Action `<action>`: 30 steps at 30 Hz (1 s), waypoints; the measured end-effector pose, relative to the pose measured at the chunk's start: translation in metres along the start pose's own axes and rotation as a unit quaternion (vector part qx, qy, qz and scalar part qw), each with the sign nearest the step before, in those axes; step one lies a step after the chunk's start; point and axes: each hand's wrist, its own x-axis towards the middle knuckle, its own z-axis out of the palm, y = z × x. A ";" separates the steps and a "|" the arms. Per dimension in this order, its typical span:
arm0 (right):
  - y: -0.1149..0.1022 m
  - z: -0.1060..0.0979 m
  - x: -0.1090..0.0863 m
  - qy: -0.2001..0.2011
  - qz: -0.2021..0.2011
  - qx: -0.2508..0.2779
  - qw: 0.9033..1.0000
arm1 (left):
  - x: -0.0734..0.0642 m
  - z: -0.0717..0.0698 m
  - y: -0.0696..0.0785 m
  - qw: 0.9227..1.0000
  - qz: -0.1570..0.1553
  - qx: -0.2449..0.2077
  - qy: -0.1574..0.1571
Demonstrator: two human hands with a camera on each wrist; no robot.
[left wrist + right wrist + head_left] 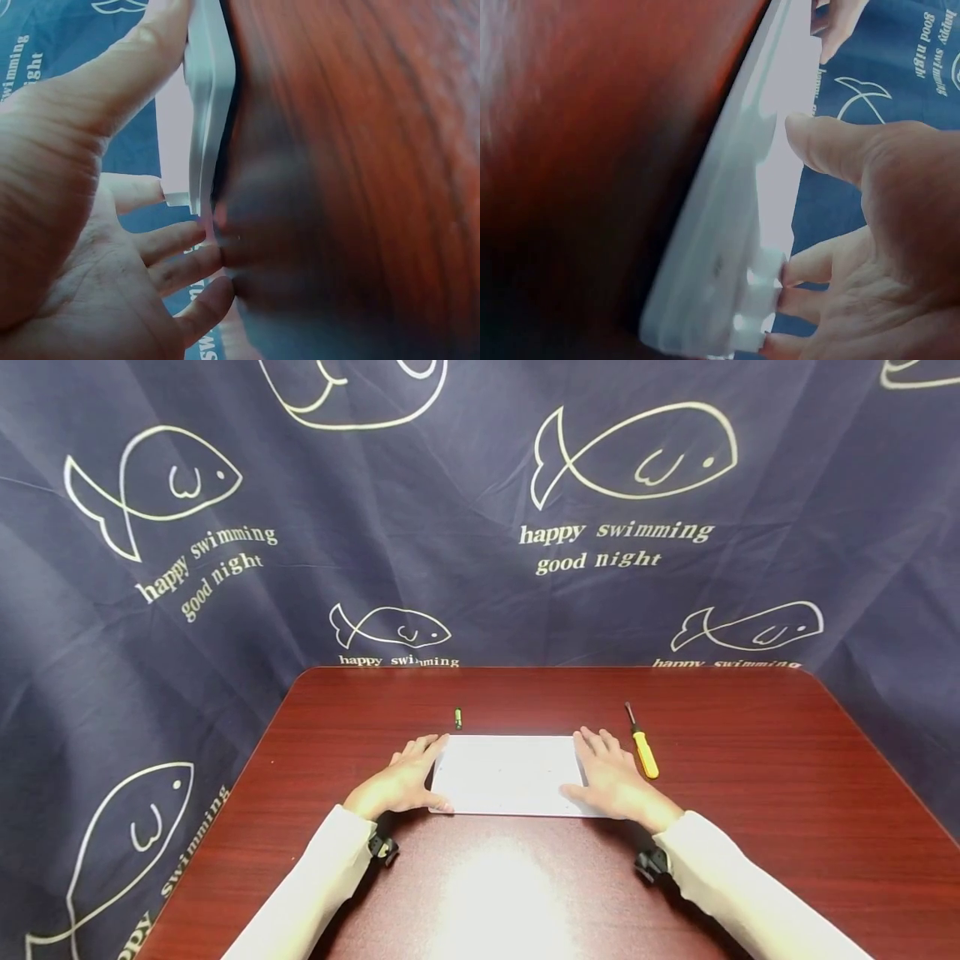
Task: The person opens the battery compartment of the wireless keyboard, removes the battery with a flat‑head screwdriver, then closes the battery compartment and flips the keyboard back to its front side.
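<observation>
A flat white keyboard (502,774) lies on the table; its top is washed out by glare in the head view. Block-like keys (759,300) show at its edge in the right wrist view. My left hand (401,781) rests at the keyboard's left end, fingers spread and fairly straight, thumb at the near corner. In the left wrist view, the other fingertips reach down to the tabletop. At the opposite end, my right hand (615,778) lies over the keyboard with its thumb on top. Its fingertips touch the keys near the edge.
A small green battery (458,718) lies beyond the keyboard's left part. To the right of my right hand is a yellow-handled screwdriver (643,752), its tip pointing away. The dark red wooden table (757,752) ends at a blue curtain (480,527) printed with fish.
</observation>
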 end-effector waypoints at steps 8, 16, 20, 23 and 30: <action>-0.003 0.004 -0.003 0.012 0.012 0.006 1.000 | -0.001 0.000 0.001 1.000 -0.008 0.002 0.002; -0.002 0.005 -0.002 0.011 0.011 0.001 1.000 | 0.000 0.001 0.001 1.000 -0.014 0.007 0.001; -0.001 0.006 -0.002 0.012 0.009 -0.002 1.000 | 0.000 0.001 0.002 1.000 -0.019 0.009 0.000; -0.001 0.006 -0.002 0.013 0.006 -0.003 1.000 | -0.001 0.001 0.003 1.000 -0.023 0.006 -0.002; -0.001 0.003 -0.002 0.011 0.001 -0.008 1.000 | 0.000 0.002 0.003 1.000 -0.023 0.008 -0.001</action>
